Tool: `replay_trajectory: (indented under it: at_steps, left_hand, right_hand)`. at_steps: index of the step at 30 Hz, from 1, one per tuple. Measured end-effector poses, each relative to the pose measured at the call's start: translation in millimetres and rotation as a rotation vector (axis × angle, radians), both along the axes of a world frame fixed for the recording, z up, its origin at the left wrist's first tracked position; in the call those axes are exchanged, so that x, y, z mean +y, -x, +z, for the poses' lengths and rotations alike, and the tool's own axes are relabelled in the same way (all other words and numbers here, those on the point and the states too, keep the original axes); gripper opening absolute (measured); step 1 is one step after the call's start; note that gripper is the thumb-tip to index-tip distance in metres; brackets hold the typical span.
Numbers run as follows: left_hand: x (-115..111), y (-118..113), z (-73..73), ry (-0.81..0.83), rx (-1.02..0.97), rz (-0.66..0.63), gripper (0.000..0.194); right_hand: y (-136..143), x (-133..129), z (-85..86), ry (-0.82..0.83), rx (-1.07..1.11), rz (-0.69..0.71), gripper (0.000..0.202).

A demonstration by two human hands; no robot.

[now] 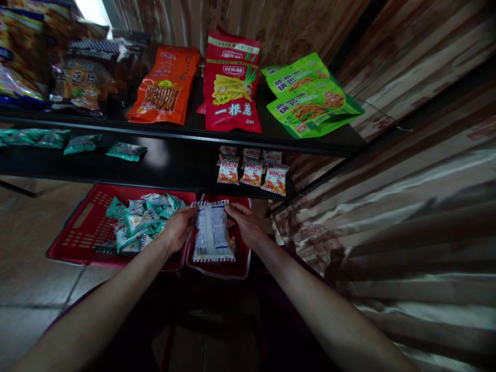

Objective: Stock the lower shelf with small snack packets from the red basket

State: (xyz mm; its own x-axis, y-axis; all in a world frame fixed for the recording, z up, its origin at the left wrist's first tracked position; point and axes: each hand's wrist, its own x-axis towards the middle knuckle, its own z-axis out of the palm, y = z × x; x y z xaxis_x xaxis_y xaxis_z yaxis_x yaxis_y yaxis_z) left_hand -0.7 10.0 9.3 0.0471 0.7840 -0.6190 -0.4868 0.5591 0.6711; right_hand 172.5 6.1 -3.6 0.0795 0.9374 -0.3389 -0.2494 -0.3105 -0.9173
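Note:
Both hands hold one white snack packet [212,231] with a red-and-blue striped border, back side up. My left hand [179,226] grips its upper left corner and my right hand [245,223] its upper right corner. The packet hangs over a small red basket [240,268] on the floor. Just left of it, a larger red basket [83,227] holds several small teal and white packets [141,219].
A black two-level shelf [182,178] stands ahead. Its lower level carries orange-white small packets [251,170] and teal packets [126,151]. The top level holds an orange bag [165,85], a red bag [230,82] and green bags [310,98]. A corrugated wall [406,170] runs along the right.

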Motion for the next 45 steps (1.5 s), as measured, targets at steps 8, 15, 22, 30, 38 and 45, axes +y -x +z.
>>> replay_trajectory:
  at_steps: [8,15,22,30,38,45]
  left_hand:
    - [-1,0,-2.0,-0.021,0.063,-0.066,0.009]
    - [7,9,4.3,0.137,0.174,0.108,0.013]
    - [13,13,13.2,0.164,0.316,0.206,0.008]
    - [9,8,10.2,0.136,0.152,0.104,0.017]
    - [7,3,9.0,0.063,0.158,0.154,0.004]
    - [2,-5,7.8,0.106,-0.024,0.095,0.007]
  right_hand:
    - [-3,-1,-2.3,0.026,-0.048,-0.03,0.026]
    - [-3,-6,3.5,-0.395,-0.486,0.188,0.028]
    - [-2,-19,7.0,-0.785,-0.896,0.672,0.069]
    - [3,-25,5.9,-0.744,-0.936,0.608,0.059]
    - [12,-14,6.4,-0.01,-0.043,-0.031,0.033]
    - [20,-15,5.3,0.316,0.389,-0.148,0.022]
